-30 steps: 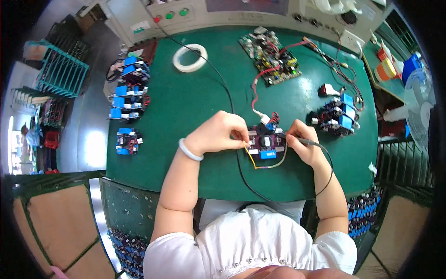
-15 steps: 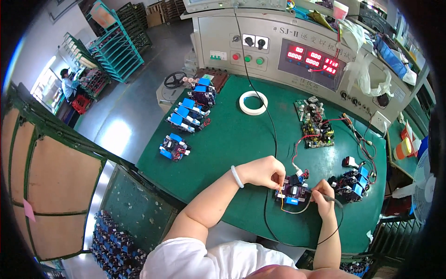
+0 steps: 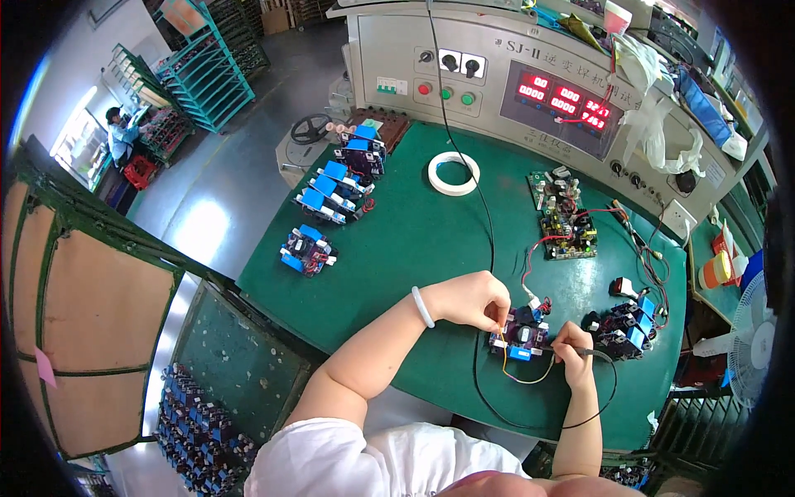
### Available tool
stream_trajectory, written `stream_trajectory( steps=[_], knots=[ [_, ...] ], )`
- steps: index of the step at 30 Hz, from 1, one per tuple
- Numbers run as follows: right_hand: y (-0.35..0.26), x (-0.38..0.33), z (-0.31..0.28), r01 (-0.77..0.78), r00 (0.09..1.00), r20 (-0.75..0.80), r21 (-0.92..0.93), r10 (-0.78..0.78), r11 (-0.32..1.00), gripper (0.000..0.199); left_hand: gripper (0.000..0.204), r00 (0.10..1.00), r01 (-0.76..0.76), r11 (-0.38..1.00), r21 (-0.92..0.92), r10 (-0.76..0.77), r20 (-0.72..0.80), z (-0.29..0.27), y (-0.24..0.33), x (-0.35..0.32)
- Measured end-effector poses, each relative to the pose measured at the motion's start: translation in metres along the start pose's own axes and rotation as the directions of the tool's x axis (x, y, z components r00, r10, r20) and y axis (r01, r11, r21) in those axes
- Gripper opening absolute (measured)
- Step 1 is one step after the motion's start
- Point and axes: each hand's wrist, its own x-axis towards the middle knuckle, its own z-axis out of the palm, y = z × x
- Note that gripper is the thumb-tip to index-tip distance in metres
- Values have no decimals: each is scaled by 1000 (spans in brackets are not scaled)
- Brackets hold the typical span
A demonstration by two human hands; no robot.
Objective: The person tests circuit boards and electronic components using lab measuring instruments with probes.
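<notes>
A small dark circuit board (image 3: 525,334) with a blue component lies on the green bench top in front of me. At its left edge my left hand (image 3: 474,301) is closed in a pinch on a thin yellow lead (image 3: 505,361). My right hand (image 3: 573,354) grips a dark test probe (image 3: 586,353) at the board's right side; whether its tip touches the board cannot be made out. The lead curves below the board to the probe, and a black cable (image 3: 614,388) loops away from it. A red wire with a white connector (image 3: 532,299) runs to a larger circuit board (image 3: 566,217).
More blue-topped boards stand at the bench's left (image 3: 331,192) and in a cluster by my right hand (image 3: 627,329). A tape roll (image 3: 453,190) lies farther back, before a grey test console (image 3: 489,116) with red displays. At far left, a person (image 3: 120,137) sits.
My right fingers have curled in more around the probe and the cable loop has shifted slightly. My left hand keeps its pinch at the board. The whole view has moved a little.
</notes>
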Motion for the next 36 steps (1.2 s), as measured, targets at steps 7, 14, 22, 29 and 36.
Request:
stream_trajectory(
  steps=[7,14,22,29,36],
  knots=[
    [1,-8,1,-40,998,-45,51,42,998,13,8,1000,-11,1000,13,11,7,5,1,-2],
    [-19,-20,25,92,987,-149,191,-64,977,19,9,996,-88,994,58,89,-24,3,0,1],
    [-37,1,51,92,989,-114,-65,-99,994,19,15,998,-52,997,57,54,-35,-2,3,4],
    [-35,9,68,90,987,-116,-163,-109,983,17,16,999,16,998,56,-14,-32,0,3,2],
    [-43,13,72,100,984,-117,-240,-131,966,15,17,998,-12,995,99,17,-56,-4,2,0]
  ],
)
